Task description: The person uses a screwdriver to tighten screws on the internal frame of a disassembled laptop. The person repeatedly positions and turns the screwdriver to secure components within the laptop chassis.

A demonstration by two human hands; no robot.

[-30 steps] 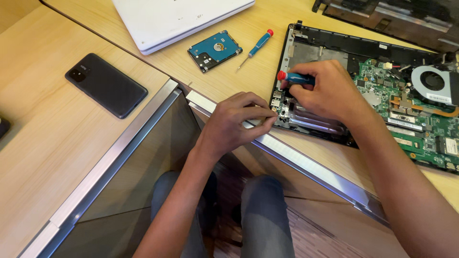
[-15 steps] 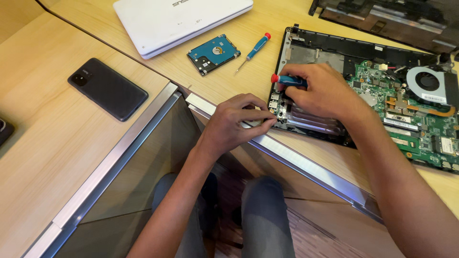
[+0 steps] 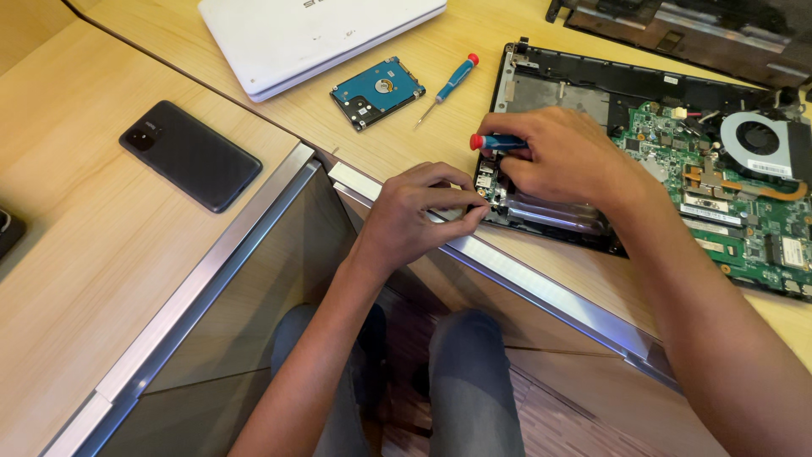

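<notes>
Screwdriver (image 3: 497, 142) lower, right hand (image 3: 562, 156) gripping.

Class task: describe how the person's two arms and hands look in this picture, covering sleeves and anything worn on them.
Both forearms are bare: no sleeves show. The left hand and the right hand wear no gloves, and no rings, watch or bands can be seen. Nails are short and plain.

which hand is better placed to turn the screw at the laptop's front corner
Right. The right hand already grips the blue screwdriver, tip down at the open laptop corner. The left hand is pinched at that corner's edge, holding no tool.
</notes>
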